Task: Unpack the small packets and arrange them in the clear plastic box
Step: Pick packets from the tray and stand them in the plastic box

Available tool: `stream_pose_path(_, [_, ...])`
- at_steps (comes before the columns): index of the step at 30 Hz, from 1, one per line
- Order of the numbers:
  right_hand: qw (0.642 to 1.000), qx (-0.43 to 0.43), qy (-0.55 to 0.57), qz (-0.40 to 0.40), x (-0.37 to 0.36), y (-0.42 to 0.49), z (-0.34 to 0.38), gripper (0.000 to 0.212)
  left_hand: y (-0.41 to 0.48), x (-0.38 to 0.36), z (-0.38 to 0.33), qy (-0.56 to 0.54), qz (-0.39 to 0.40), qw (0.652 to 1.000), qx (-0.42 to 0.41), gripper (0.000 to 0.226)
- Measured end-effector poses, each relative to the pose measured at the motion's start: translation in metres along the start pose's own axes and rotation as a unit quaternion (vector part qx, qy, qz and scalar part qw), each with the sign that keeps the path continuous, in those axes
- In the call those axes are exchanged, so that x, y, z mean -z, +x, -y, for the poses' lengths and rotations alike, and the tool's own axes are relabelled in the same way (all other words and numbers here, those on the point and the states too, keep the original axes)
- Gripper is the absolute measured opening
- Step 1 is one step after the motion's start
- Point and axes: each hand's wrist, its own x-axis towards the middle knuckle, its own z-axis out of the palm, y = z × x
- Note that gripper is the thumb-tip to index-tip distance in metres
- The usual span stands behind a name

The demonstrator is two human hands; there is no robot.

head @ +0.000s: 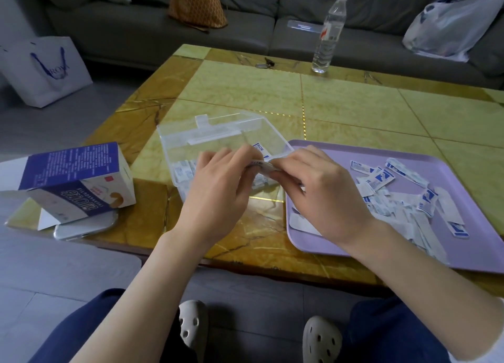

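**Both hands on one packet over the open box**

Left hand (218,182) & right hand (319,188) meet above the near side of the clear plastic box (226,133). Each pinches an end of a small packet (261,167) btwn thumb & fingertips, w/ the other fingers curled. Can't tell if it's a single packet or a thin stack, since the hands cover most of it.

The box sits open on the counter (354,109), lid tipped back. A row of packed packets (182,172) shows in its near-left part, just left of the left hand. Loose packets (381,181) lie heaped on the purple tray (463,172), which is just beside the box on the right. A blue carton (73,180) lies on its side at far left, flap open, resting partly on a phone (84,229).

Handling, my read: these are flat wrappers, v. light & floppy, prob. a bit slick. Breakage is unlikely, but they'll slide & fan out. Best to pinch them by the short ends or flat across the middle, then square them up w/ both hands and lower them in beside the row. Lots are left on the tray, so the task is prob. under halfway.
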Motion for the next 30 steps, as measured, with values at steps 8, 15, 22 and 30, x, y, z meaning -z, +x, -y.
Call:
stream_pose_path(8, [0.99, -0.101, 0.088, 0.042, -0.001, 0.06, 0.003, 0.02, 0.006, 0.027, 0.028, 0.087, 0.02, 0.986, 0.138, 0.037])
stream_pose_path(15, [0.931, -0.266, 0.111, 0.225, -0.046, 0.099, -0.016, 0.026, 0.0, 0.038, 0.055, 0.12, 0.048, 0.958, 0.257, 0.035])
stream_pose_path(22, [0.868, -0.316, 0.029, 0.383, -0.081, 0.112, -0.016, 0.02, -0.006, 0.04, 0.06, 0.104, 0.054, 0.957, 0.264, 0.035])
stream_pose_path(30, [0.854, -0.313, 0.026, 0.414, -0.095, 0.114, -0.016, 0.022, -0.005, 0.036, 0.058, 0.099, 0.06, 0.956, 0.27, 0.036])
